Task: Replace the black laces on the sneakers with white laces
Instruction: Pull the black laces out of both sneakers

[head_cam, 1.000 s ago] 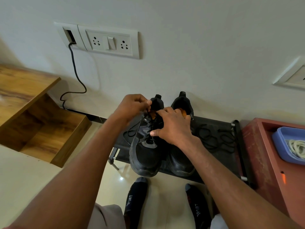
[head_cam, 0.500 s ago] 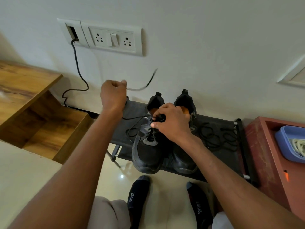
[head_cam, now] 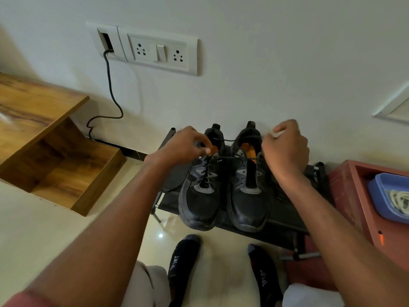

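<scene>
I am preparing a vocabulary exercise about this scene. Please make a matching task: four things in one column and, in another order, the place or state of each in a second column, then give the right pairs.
Things:
1. left sneaker
2. right sneaker
3. white laces
4. black cable

Places or states:
A. lying in the blue tray
B. hanging down the wall from the wall plate
C. black lace still threaded through the eyelets
D. eyelets bare, no lace

Pairs: 1-C, 2-D, 3-A, 4-B
</scene>
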`<state>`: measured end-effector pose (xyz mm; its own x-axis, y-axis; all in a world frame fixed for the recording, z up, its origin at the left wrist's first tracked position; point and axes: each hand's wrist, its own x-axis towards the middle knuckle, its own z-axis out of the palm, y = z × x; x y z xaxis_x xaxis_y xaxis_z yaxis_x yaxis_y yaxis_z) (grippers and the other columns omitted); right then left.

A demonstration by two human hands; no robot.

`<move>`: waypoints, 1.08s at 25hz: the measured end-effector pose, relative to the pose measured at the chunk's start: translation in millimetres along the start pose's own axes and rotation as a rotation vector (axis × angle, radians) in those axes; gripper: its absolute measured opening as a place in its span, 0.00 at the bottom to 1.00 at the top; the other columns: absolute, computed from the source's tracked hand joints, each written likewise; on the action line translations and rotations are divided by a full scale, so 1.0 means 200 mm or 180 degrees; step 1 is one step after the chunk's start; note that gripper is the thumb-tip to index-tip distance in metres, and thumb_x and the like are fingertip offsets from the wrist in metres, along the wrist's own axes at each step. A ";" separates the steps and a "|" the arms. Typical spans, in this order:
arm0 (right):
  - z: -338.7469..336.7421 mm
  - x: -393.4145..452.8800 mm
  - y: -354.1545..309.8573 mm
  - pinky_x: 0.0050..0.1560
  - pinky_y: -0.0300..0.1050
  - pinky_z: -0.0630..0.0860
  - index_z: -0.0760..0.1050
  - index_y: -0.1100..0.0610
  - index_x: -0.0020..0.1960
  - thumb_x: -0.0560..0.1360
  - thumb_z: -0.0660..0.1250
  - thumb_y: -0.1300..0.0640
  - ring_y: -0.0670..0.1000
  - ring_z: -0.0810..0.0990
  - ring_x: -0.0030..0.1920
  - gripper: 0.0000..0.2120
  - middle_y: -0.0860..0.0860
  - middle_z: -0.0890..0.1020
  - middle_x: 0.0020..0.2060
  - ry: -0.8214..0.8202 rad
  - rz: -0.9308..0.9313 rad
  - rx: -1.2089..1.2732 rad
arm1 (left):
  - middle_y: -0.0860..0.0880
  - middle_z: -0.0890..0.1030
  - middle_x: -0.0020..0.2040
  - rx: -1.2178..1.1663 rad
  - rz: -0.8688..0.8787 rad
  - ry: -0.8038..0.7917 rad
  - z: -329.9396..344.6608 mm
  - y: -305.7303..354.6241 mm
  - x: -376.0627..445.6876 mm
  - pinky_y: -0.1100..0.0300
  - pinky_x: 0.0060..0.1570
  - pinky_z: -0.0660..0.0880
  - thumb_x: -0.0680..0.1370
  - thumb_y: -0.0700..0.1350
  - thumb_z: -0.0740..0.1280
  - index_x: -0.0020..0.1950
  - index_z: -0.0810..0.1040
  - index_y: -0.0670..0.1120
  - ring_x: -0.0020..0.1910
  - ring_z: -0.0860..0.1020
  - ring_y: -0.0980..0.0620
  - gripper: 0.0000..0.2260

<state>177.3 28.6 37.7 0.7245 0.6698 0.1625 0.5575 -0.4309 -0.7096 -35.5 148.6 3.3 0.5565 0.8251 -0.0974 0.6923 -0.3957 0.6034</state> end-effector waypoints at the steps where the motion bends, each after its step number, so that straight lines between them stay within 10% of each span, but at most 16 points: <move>1: 0.00 0.00 0.04 0.39 0.48 0.75 0.75 0.56 0.57 0.79 0.68 0.56 0.54 0.79 0.43 0.08 0.51 0.79 0.44 -0.0268 -0.0066 -0.0724 | 0.49 0.76 0.60 0.0139 0.0046 -0.0140 0.01 0.01 0.00 0.55 0.56 0.68 0.77 0.52 0.76 0.57 0.86 0.55 0.60 0.74 0.49 0.09; 4: 0.04 -0.03 0.09 0.59 0.60 0.74 0.73 0.57 0.66 0.75 0.72 0.55 0.63 0.71 0.65 0.21 0.59 0.71 0.66 -0.0940 -0.0556 -0.2067 | 0.51 0.71 0.63 0.0470 -0.0061 -0.0364 0.05 0.01 0.00 0.54 0.58 0.66 0.74 0.55 0.78 0.61 0.84 0.56 0.61 0.69 0.51 0.16; 8: 0.14 -0.11 -0.01 0.74 0.63 0.66 0.70 0.49 0.76 0.75 0.75 0.45 0.55 0.61 0.79 0.32 0.51 0.64 0.79 -0.1340 -0.1903 -0.1195 | 0.49 0.72 0.59 0.0347 -0.0013 -0.0158 0.07 0.01 0.04 0.58 0.55 0.67 0.68 0.52 0.83 0.53 0.86 0.54 0.57 0.73 0.49 0.15; 13: 0.33 -0.19 0.01 0.78 0.71 0.43 0.55 0.46 0.83 0.67 0.69 0.23 0.51 0.58 0.82 0.53 0.47 0.59 0.83 -0.2248 -0.1790 -0.1653 | 0.50 0.74 0.56 0.0221 -0.0073 -0.0148 0.07 0.00 0.05 0.59 0.51 0.71 0.65 0.51 0.84 0.42 0.84 0.54 0.53 0.75 0.52 0.12; 18: 0.34 -0.18 0.03 0.77 0.73 0.44 0.57 0.45 0.81 0.64 0.73 0.24 0.51 0.60 0.82 0.54 0.46 0.63 0.81 -0.2122 -0.1583 -0.1464 | 0.52 0.82 0.44 -0.0629 -0.0228 -0.0030 0.03 -0.03 0.01 0.69 0.46 0.73 0.71 0.41 0.81 0.43 0.88 0.44 0.40 0.80 0.66 0.05; 24: 0.32 -0.17 0.04 0.78 0.72 0.42 0.56 0.47 0.83 0.64 0.76 0.26 0.51 0.61 0.82 0.57 0.46 0.63 0.81 -0.2218 -0.1450 -0.1231 | 0.53 0.79 0.48 -0.0224 -0.0241 0.0017 0.12 0.06 0.02 0.60 0.45 0.77 0.73 0.48 0.80 0.45 0.88 0.45 0.45 0.78 0.56 0.07; 27: 0.31 -0.17 0.06 0.79 0.73 0.44 0.56 0.47 0.82 0.64 0.75 0.26 0.51 0.60 0.81 0.57 0.47 0.63 0.81 -0.2218 -0.1463 -0.1204 | 0.45 0.86 0.42 -0.1517 -0.0892 0.0361 0.10 0.05 0.03 0.62 0.40 0.78 0.75 0.41 0.78 0.43 0.86 0.40 0.40 0.83 0.50 0.05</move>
<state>134.6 39.0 -18.5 0.0584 0.9847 -0.1643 0.9150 -0.1186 -0.3856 -16.2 142.3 -7.0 0.3103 0.9210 -0.2356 0.5078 0.0489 0.8601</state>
